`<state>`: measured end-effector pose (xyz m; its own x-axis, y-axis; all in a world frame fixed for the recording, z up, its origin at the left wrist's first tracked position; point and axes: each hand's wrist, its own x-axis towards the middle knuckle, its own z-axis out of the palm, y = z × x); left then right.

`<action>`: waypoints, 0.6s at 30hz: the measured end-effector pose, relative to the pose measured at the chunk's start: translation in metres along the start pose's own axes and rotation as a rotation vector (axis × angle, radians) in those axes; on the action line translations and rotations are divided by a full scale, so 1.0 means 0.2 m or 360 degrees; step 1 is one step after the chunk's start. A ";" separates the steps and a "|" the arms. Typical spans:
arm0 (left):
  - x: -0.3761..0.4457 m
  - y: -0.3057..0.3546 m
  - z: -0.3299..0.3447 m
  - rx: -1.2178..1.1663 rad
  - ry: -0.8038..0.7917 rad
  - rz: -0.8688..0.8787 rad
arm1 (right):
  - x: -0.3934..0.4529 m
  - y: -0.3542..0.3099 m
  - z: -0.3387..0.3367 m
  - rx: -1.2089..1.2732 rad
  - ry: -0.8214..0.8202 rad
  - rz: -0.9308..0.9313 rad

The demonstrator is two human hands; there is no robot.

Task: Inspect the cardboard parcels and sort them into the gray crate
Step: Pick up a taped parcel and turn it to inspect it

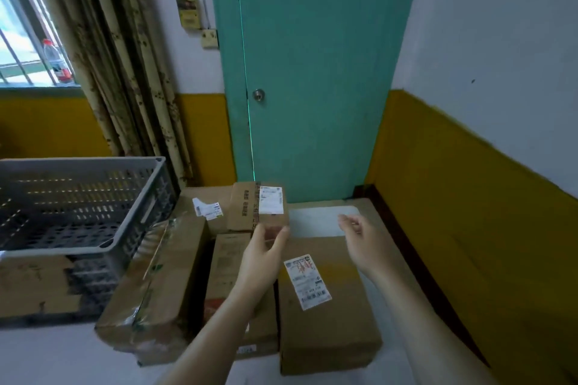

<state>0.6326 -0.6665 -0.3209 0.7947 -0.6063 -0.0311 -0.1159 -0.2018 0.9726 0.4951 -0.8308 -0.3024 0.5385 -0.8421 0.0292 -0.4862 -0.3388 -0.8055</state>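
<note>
Here, small box [256, 207]: it is sitting at the far end of the pile, on top of a flat box [205, 201], with the green door [312, 72] behind it.
Long side of the small box: it is running away from the person, toward the door, with a white label [271, 200] on its top right part.
Left hand [266, 251]: it is reaching forward, and its thumb and fingers are curling around the near end of the small box, touching it. It looks like it is starting to take hold.
Right hand [359, 231]: it is hanging in the air to the right of the small box, fingers loose and spread a little, holding nothing. It is blurry, so the fingers are hard to see well.
Nearer hand: the left one is on the small box; the right one is a bit apart from it.
Gray crate [84, 206]: it is waiting to the left of the small box, resting on other boxes, and I cannot see anything in it.
Other boxes: a long box [156, 284], a thin box [225, 272] and a big box [325, 306] are lying between the person and the small box.
Next move, I think: lifting the small box, looking at it, then carrying it left into the gray crate.
</note>
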 end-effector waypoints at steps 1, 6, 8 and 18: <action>-0.01 -0.05 0.03 0.0009 -0.0009 -0.0046 | 0.01 0.07 0.01 0.0000 -0.0022 0.0011; -0.05 -0.24 0.14 0.0100 -0.0017 -0.0200 | 0.04 0.40 0.07 -0.0005 -0.0119 0.0091; -0.06 -0.29 0.19 0.0121 -0.0013 -0.0268 | 0.04 0.50 0.08 -0.0045 -0.0129 0.0134; -0.08 -0.53 0.28 0.0319 0.0099 -0.0637 | 0.05 0.74 0.22 -0.0036 -0.0349 0.0393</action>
<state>0.5980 -0.6792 -0.4357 0.8340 -0.4040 -0.3759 0.0998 -0.5596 0.8227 0.4589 -0.8712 -0.4483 0.5368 -0.7903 -0.2954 -0.6343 -0.1471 -0.7590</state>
